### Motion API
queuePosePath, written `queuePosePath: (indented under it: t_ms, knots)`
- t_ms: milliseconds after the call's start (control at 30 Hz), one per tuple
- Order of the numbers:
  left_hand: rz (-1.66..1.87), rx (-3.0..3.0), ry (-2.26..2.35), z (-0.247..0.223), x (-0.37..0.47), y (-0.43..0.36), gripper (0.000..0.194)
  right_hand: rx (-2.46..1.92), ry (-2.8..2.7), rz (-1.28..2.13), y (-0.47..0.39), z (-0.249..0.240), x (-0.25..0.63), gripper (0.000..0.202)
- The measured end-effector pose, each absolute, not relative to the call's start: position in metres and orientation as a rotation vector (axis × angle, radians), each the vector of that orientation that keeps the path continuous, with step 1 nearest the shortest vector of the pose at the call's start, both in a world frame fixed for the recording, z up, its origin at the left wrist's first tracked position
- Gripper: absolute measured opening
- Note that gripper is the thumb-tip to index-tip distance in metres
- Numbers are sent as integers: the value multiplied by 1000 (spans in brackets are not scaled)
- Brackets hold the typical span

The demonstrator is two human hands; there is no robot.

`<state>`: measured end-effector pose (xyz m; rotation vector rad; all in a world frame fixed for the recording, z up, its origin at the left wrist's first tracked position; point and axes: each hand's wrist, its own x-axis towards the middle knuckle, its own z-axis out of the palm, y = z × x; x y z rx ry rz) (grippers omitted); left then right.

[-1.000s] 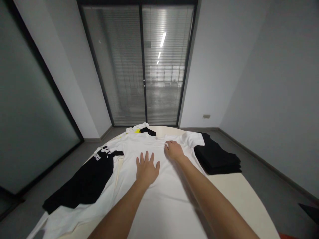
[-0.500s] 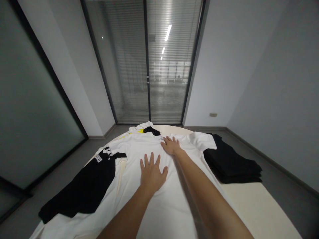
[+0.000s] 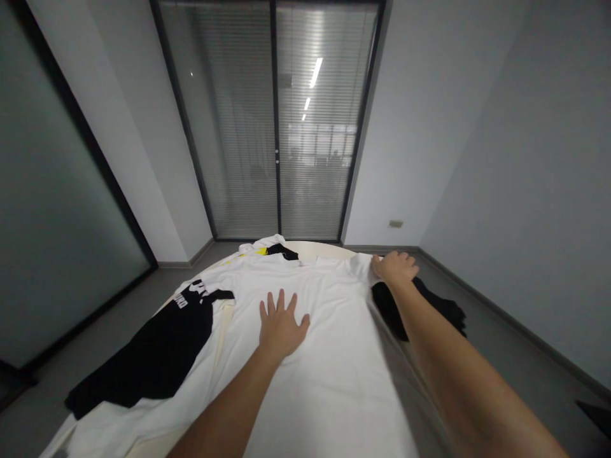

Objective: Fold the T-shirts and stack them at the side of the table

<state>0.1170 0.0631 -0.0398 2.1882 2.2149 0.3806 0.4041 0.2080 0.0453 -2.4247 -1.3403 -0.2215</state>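
Forearms [image 3: 224,407] extend from the near edge over a white T-shirt [image 3: 329,381], which lies spread out on the counter [image 3: 324,249], its neckline at the far end. The left hand [image 3: 284,324] rests palm down on the chest of the shirt, its fingers spread wide and its thumb standing off toward the right hand. To the left of that hand, just beside the shirt, lies a black garment [image 3: 147,356] with white lettering at its upper end; pale fabric [image 3: 119,426] shows along its near side, and whether the two are one piece cannot be told.

Farther out and to the right of the left hand, the right hand [image 3: 397,268] is at the shirt's right sleeve [image 3: 361,266], back upward, fingers loosely fanned; how firmly it bears on the cloth cannot be told. Below and to the right of this hand, partly hidden by its forearm, is a pile of black folded fabric [image 3: 389,308].

Beyond the left hand, past the collar, a white garment with yellow and black parts [image 3: 262,248] lies bunched near the counter's far edge. Well beyond both hands are the grey floor [image 3: 496,324], a pale wall [image 3: 429,127] with a small outlet plate [image 3: 396,224], and dark-framed glass panels with blinds [image 3: 229,127].
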Motion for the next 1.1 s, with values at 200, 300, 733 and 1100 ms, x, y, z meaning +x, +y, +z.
queuePosePath:
  t_ms: [200, 300, 733, 1100]
  knots:
    - [358, 2177, 2200, -41, 117, 64, 70, -2436, -1416, 119, 207, 35, 439, 51]
    - [349, 2179, 2199, -40, 117, 63, 70, -2368, -1429, 157, 208, 31, 446, 38]
    - [362, 2197, 2200, -36, 118, 59, 70, -2068, -1505, 169, 216, 20, 449, 65]
    - [363, 2189, 2204, -37, 117, 60, 71, -1800, -1698, 87, 215, 28, 420, 63]
